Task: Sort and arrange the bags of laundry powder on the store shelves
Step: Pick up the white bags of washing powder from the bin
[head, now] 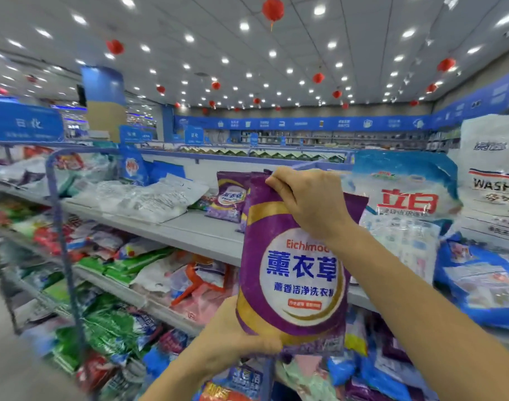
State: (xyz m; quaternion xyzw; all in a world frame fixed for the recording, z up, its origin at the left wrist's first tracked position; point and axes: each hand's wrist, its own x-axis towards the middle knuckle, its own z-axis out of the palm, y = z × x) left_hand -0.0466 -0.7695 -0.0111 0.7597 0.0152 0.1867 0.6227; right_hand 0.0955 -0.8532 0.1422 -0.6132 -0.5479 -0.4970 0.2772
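Purple powder bag [293, 273] held upright in front of the top shelf [195, 230]: right hand [308, 198] pinches its top edge, left hand [241, 331] curls under the bottom corner. Probably soft, slumpy, fairly heavy; slick film, so support the base

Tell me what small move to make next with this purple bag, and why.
Probably lift the purple bag forward and stand it beside the matching purple bags on the top shelf. The right hand pinches its top, the left hand grips its bottom, and bare shelf shows beside them.
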